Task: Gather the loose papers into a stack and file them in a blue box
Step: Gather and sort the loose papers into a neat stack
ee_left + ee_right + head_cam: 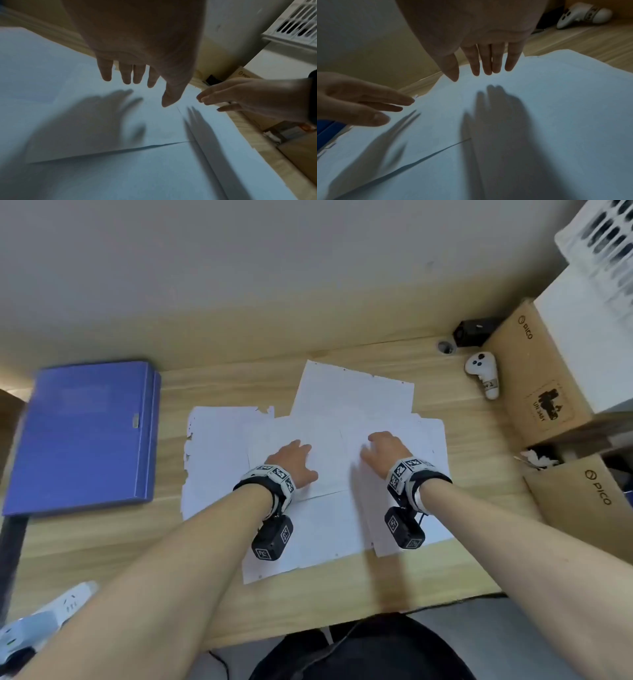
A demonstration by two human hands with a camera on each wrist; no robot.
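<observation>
White papers [346,402] on a pale wood-grain tabletop [102,542]; left of the papers, a blue box [78,436]; right of them, a white controller [483,373] and brown cardboard boxes [534,378] with black print.

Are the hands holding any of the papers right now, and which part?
No, nothing is held. The left hand and the right hand are open, fingers straight, just above the loose papers spread on the table; neither grips an edge or corner.
</observation>
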